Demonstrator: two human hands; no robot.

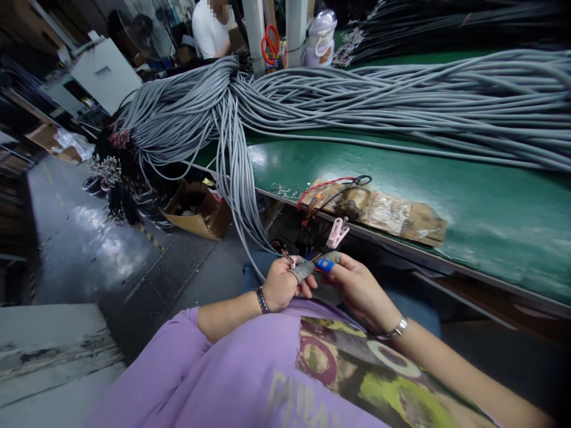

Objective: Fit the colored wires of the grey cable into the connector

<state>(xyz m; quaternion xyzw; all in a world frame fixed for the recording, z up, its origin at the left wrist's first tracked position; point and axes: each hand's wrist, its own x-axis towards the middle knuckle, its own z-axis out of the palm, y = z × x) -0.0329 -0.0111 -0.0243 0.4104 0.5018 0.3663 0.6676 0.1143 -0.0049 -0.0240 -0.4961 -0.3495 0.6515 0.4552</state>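
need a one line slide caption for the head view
Both hands, left hand and right hand, pinch a gray cable's end below the green bench.

Not much is showing up as readable here, honestly. The purple shirt (pixel 250 380) is showing big pale letters, maybe "PHA", but they're getting cut off. Nothing else is reading clearly.

Just ahead of my left grip (pixel 281 284) and right grip (pixel 357 285), the surface (pixel 468 196) edge and pink clip (pixel 336 232) crowd in. Grey cables (pixel 236 178) hang ahead-left. I see open floor (pixel 89 249) far left.
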